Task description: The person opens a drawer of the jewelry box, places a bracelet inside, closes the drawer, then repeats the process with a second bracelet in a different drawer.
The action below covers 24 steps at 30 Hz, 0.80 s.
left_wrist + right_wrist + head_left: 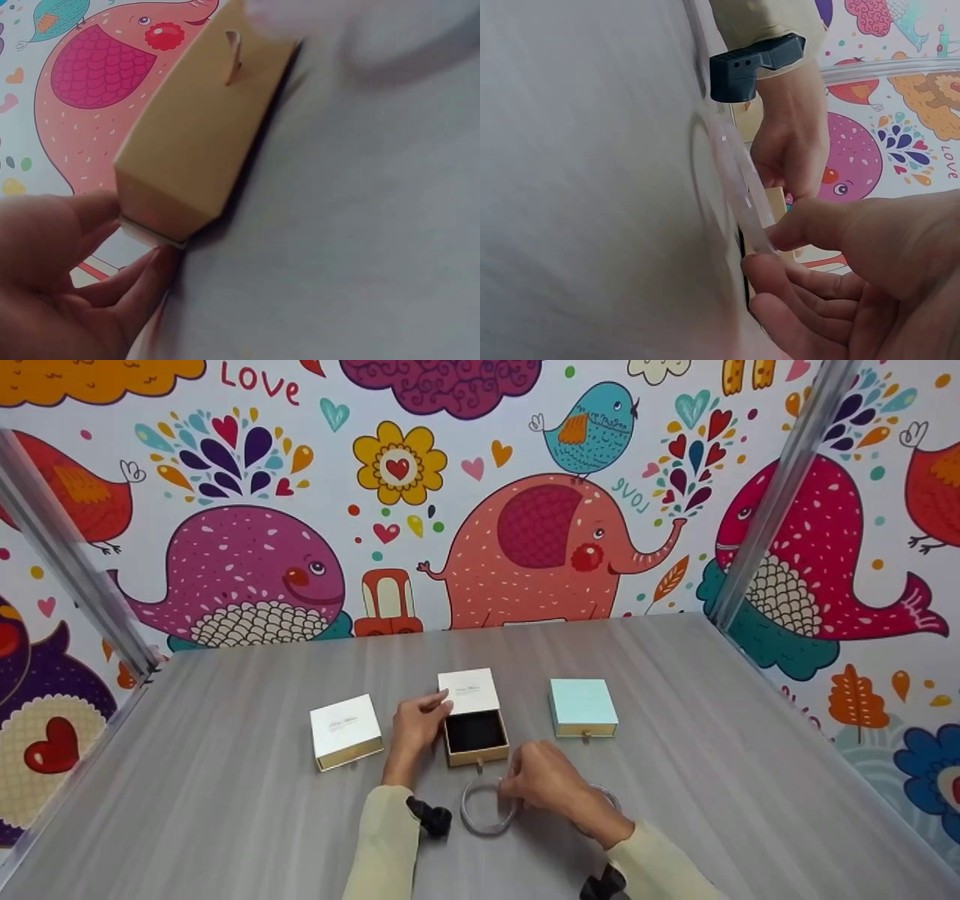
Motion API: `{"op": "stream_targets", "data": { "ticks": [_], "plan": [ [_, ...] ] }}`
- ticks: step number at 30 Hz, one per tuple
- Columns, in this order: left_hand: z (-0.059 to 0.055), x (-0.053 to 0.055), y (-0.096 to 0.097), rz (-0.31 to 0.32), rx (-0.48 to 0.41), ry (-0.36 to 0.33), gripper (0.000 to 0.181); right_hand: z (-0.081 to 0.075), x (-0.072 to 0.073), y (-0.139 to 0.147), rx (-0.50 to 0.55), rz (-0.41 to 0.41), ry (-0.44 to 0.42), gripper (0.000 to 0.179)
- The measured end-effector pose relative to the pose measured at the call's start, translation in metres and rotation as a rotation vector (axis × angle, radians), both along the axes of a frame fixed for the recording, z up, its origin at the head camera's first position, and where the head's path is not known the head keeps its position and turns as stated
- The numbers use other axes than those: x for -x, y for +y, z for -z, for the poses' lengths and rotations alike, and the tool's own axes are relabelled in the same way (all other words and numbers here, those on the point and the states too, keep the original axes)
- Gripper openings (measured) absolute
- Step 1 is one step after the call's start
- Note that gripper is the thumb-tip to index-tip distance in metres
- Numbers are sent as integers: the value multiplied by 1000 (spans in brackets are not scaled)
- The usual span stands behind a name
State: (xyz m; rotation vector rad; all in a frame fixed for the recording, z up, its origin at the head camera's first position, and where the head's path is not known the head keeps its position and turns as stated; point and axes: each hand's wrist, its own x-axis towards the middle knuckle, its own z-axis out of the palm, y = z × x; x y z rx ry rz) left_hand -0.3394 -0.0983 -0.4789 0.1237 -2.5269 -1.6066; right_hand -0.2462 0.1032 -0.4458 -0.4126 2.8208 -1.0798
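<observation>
My left hand (418, 727) grips the left side of a white sliding box (468, 690), thumb near its upper face. The box's tan drawer (187, 127) is pulled partway out toward me, showing a black lining (475, 730) and a small pull tab (234, 58). Between thumb and fingertips, my right hand (546, 776) pinches a clear round bangle (486, 831) at its right side. In the right wrist view the bangle (739, 172) stands tilted above the table, just in front of the open drawer. Partly hidden under my right wrist lies another clear bangle (609, 793).
A closed white box (346, 726) sits to the left on the grey table (225, 810). To the right is a closed mint-green box (583, 703) with a gold front. Behind the table rises a wall (300, 457) printed with cartoon animals; metal posts (776, 502) stand at both sides.
</observation>
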Motion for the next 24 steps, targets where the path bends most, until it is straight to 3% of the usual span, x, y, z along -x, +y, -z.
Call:
{"op": "stream_targets", "data": {
  "ticks": [13,24],
  "plan": [
    [-1,0,-1,-4,2,0,29,-9,16,-1,100,30,-33,18],
    [0,1,-1,-6,10,-15,30,-16,35,-1,153,118,-73,20]
  ]
}}
